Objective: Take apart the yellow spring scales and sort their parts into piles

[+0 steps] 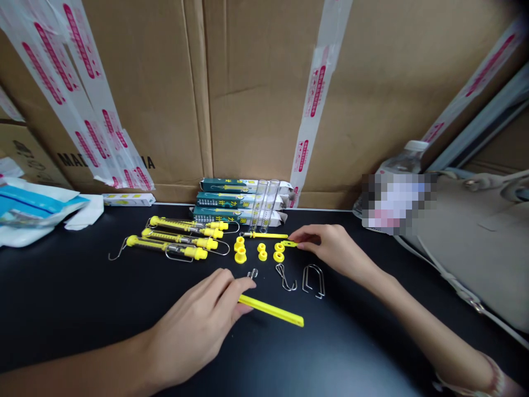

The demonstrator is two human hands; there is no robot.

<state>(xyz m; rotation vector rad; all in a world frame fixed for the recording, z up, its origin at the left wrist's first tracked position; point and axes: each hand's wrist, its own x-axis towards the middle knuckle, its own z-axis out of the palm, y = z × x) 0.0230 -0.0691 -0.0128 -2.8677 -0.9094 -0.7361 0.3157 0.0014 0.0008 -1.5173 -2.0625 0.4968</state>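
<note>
A long flat yellow plastic strip (276, 312) lies on the black tabletop (82, 298) in the near centre, slanting down to the right. The left hand (198, 328) has the strip's left end, with the fingers close together over it and the thumb under its edge, so the end is pinched. Its far end rests on the table.

The right hand (333, 248) reaches in from the right. Its thumb and forefinger are closed on a small yellow plastic tab with a round eye (289, 243), held just above the table.

Between the hands lie a small metal spring loop (253, 273), just beyond the left fingertips, a pair of thin wire hooks (285, 278) and a U-shaped wire bail (314, 280). Just beyond these sits a cluster of small yellow plastic caps and rings (240, 252).

A thin yellow rod with a metal tip (264, 235) lies behind the caps. To the left are three assembled yellow spring scales with wire hooks (177, 238), side by side. Two clear plastic tubes (264, 212) lean on a stack of dark green cartons (231, 199).

Taped brown cardboard boxes (256, 88) close off the back. A clear plastic bottle (407, 160) and a beige bag (467, 242) sit at the right.
</note>
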